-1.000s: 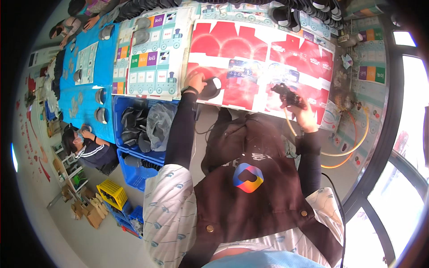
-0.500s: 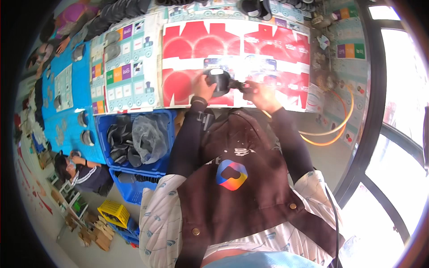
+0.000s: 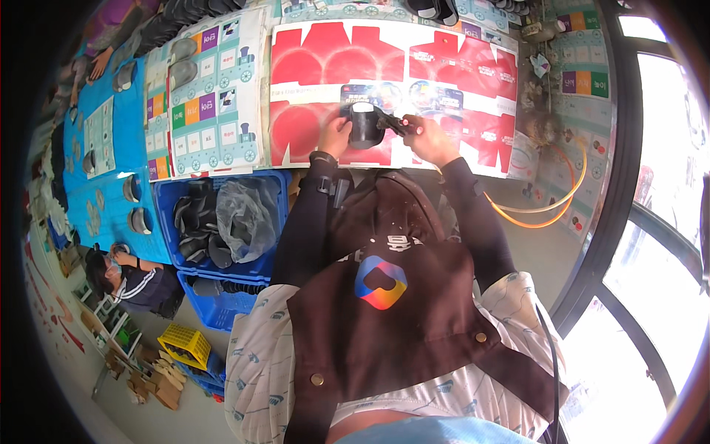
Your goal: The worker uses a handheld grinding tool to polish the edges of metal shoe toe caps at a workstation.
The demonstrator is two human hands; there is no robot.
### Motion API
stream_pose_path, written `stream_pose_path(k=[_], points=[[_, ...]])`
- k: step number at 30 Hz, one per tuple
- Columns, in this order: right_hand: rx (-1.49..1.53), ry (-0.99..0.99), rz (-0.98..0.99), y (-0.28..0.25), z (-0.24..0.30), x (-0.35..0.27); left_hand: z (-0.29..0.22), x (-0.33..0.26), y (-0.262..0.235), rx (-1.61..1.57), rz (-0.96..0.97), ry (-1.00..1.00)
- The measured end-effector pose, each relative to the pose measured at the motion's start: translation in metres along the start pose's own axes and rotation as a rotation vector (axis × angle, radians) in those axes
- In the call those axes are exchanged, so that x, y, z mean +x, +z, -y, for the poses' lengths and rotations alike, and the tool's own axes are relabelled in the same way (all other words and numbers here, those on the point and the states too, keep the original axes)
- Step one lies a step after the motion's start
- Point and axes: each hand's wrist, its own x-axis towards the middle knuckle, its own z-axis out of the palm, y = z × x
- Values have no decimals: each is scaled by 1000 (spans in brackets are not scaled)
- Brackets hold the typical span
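Observation:
My left hand [image 3: 334, 135] grips a black rounded part [image 3: 364, 124] from its left side, just above the red printed cardboard sheet [image 3: 310, 66] on the table. My right hand [image 3: 427, 140] holds a dark hand tool [image 3: 399, 123] with a small red light, and the tool's tip touches the right side of the black part. Both forearms wear dark sleeves and reach up from my brown apron.
A blue crate [image 3: 275, 222] of black parts and a clear plastic bag [image 3: 244, 214] stands to my left. Teal printed sheets [image 3: 207, 96] and a blue mat [image 3: 111, 148] lie further left. An orange hose [image 3: 551, 211] curls at right. Another person [image 3: 122, 277] crouches at lower left beside a yellow basket [image 3: 181, 344].
My hands came together at the table's middle: the left brought the black part rightward and the right brought the tool leftward against it. The view shifted slightly.

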Motion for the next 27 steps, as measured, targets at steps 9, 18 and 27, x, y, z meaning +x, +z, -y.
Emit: stream_pose_path(k=[9,18,27], points=[[-138,-16,-26,6,-5,3,13,9,4,-179,76,-60],[-113,43,-93,12,-16,3,-10,1,4,-167,43,-91],[-125,103,-108,7,-22,-8,-22,-4,6,-187,39,-103]])
